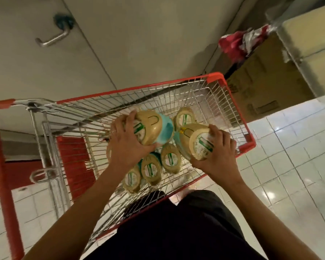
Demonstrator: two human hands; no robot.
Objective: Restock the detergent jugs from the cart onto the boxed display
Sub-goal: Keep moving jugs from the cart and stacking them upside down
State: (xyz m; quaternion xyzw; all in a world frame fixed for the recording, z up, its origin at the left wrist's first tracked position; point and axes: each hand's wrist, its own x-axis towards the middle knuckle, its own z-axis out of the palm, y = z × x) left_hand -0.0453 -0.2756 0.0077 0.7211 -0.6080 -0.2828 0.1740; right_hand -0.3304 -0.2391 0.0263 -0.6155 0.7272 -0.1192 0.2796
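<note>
1. Cart (216,76): a wire basket with red rim trim is viewed from above. It stands on a pale tiled floor (289,166), close against the person's dark garment (176,222).
2. Left hand (128,145): a tan jug (154,126) with a teal section is gripped at its labelled end. The fingers are spread and curled over the top of the jug, and the thumb is wrapped beneath it. The jug is held tilted above the middle of the basket.
3. Right hand (219,156): a second jug (195,139) of the same kind is gripped, its green-and-white label turned towards the camera. The fingers are spread and curled round its far side. This jug is held over the basket near the right rim, just beside the first; whether the two touch cannot be told.
4. Remaining jugs (151,168): at least four more are seen lying inside the basket. Three are clustered below the held pair, and one lies at the far end behind them.
5. Cardboard box (261,85): it is placed on the floor beyond the cart's far right corner, with crumpled red-and-white material (236,44) lying on top.
6. Door handle (53,38): a metal lever is mounted on the pale panel beyond the cart.
</note>
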